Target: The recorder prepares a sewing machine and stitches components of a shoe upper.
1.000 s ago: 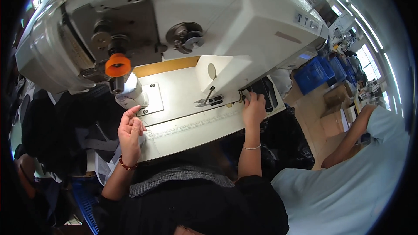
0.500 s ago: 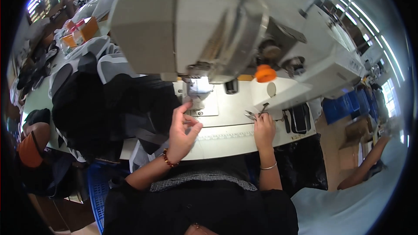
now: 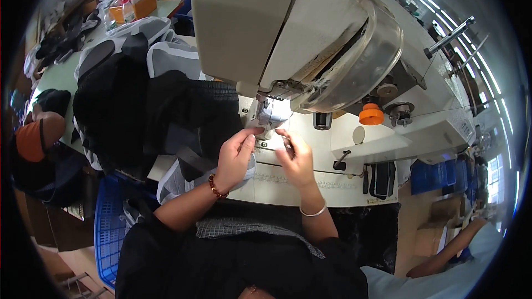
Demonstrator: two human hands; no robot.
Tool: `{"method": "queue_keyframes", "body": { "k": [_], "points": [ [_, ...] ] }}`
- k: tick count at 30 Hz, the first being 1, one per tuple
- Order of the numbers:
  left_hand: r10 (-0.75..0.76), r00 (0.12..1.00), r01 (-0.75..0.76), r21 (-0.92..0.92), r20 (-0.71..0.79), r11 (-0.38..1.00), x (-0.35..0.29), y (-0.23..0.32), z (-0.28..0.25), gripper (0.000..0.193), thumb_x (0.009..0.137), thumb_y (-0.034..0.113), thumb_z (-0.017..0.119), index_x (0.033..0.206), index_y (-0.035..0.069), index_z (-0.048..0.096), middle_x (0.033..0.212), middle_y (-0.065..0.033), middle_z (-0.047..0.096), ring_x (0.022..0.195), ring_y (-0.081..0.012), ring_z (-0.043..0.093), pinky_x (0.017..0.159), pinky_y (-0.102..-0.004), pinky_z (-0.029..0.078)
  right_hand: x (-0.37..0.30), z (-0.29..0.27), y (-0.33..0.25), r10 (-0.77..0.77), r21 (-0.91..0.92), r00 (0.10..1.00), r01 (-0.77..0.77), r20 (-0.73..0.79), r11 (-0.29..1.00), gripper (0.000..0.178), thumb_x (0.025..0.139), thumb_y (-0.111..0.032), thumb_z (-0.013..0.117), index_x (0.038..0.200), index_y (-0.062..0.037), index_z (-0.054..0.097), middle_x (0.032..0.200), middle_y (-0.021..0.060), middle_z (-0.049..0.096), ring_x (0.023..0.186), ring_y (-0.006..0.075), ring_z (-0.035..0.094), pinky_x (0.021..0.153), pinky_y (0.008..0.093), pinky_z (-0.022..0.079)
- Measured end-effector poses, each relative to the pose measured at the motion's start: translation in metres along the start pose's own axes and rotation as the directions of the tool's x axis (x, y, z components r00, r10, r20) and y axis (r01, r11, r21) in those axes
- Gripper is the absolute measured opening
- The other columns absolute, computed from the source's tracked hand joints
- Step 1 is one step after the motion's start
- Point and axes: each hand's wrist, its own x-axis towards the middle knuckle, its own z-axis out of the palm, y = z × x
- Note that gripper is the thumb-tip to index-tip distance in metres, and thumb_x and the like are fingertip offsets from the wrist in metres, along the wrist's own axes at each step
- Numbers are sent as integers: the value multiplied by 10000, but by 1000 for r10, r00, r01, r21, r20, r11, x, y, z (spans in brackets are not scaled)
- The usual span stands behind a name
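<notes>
A pale industrial sewing machine (image 3: 244, 27) fills the upper middle, its lit needle area (image 3: 271, 112) just beyond my hands. My left hand (image 3: 235, 158) is closed, thumb and forefinger pinched at the near side of the presser foot; whatever is between them is too small to make out. To its right, my right hand (image 3: 299, 160) curls around small metal thread snips (image 3: 288, 145), mostly hidden in the palm, with its fingertips close to the needle area. Black fabric pieces (image 3: 183, 111) are heaped left of the needle, beside my left hand.
Grey-white shoe uppers (image 3: 174, 60) lie beyond and under the black heap. A ruler strip (image 3: 332, 184) runs along the table's front. A phone-like black object (image 3: 382, 180) lies at right. A blue basket (image 3: 108, 232) stands lower left. Other people's arms show at both sides.
My right hand has lifted from the table at right and come left to the needle area with the snips. My left hand's fingers have closed into a pinch. The view has shifted.
</notes>
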Motion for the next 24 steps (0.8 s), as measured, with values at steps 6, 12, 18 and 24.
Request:
{"method": "queue_keyframes", "body": {
  "k": [6,12,18,24],
  "points": [
    [56,998,-57,-11,-37,998,10,-8,1,298,1057,184,547,1126,-54,713,889,-53,729,821,-69,625,744,-239,515,-7,51,3,22,44,997,-19,-68,999,156,882,-102,763,997,-10,711,715,86,634,606,197,592,595,315,483],
    [35,992,-30,-41,124,999,11,1,1,214,1010,162,653,990,-27,751,855,-12,722,777,-34,601,682,-204,485,-42,46,18,-44,59,999,42,25,997,81,877,-25,746,958,-19,744,723,85,646,623,152,594,599,271,465],
    [-47,980,61,-65,194,996,-4,11,-9,248,1035,179,622,919,-11,731,730,21,626,702,-10,521,648,-196,427,-42,-23,20,-156,-555,986,160,55,816,643,819,-353,821,1313,-29,566,879,98,650,671,243,644,622,372,516],
    [10,990,3,-88,143,996,-16,12,-8,280,1056,191,584,862,15,684,676,55,508,645,-22,421,587,-216,349,19,-54,-18,-662,-661,740,557,120,502,352,850,-230,796,1104,-62,620,823,54,621,614,187,564,582,315,411]
  ]
}}
